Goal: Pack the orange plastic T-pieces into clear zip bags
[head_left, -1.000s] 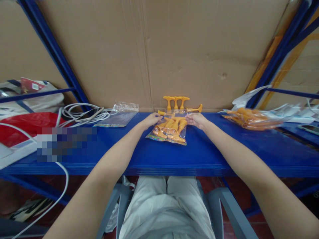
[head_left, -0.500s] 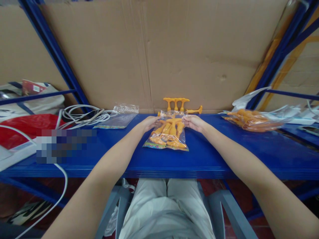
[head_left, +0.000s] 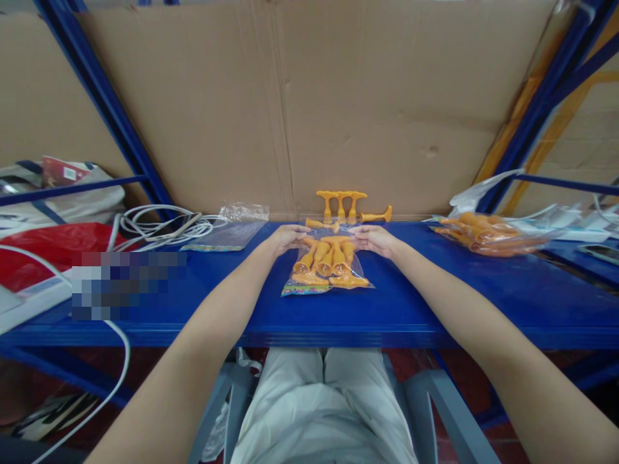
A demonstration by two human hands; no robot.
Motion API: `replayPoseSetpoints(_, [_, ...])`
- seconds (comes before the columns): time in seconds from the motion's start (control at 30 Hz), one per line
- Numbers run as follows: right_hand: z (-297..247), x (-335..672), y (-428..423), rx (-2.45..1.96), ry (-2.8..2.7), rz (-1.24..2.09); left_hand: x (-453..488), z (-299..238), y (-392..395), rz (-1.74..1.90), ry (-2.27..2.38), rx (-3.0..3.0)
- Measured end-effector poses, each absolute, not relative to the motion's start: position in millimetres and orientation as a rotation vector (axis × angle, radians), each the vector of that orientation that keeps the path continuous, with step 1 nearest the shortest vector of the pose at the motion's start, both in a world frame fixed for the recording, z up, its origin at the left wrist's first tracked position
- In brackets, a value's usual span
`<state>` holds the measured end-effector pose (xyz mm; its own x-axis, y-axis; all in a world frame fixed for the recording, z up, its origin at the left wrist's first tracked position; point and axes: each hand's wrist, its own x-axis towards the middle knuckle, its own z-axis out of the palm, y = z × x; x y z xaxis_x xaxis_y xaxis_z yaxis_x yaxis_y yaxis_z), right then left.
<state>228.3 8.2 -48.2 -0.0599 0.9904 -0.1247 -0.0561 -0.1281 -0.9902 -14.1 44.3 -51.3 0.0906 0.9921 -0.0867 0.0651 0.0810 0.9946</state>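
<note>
A clear plastic bag (head_left: 325, 267) filled with several orange plastic pieces lies on the blue shelf (head_left: 309, 309) in front of me. My left hand (head_left: 286, 237) pinches the bag's top left corner. My right hand (head_left: 374, 238) pinches its top right corner. Both hands are closed on the bag's open end. Behind the bag, several loose orange T-shaped pieces (head_left: 344, 203) stand and lie against the cardboard wall (head_left: 309, 103).
An empty clear bag (head_left: 232, 229) and a coil of white cable (head_left: 159, 222) lie to the left. A red item (head_left: 43, 248) sits at the far left. More filled bags of orange pieces (head_left: 488, 233) lie on the right. Blue rack posts rise on both sides.
The bag was lifted a little and swung round. It now lies squarer to me, with its bottom edge nearer the shelf's front. Both hands stayed at its top corners.
</note>
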Motion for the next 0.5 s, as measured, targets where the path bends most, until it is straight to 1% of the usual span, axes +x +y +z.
replayPoseSetpoints(0.1, [-52,232,13,-1.187,-1.196,1.356,-15,-51,44,1.046,1.236,1.281])
replayPoseSetpoints(0.23, [-58,232,21,-1.195,-1.277,1.255,-13,-55,52,1.006,1.336,1.466])
replayPoseSetpoints(0.43, [-61,230,29,-1.282,-1.595,0.920,-14,-57,59,0.949,1.543,2.261])
replayPoseSetpoints(0.5, [-59,231,29,-1.277,-1.722,0.814,-14,-58,59,0.910,1.593,2.409])
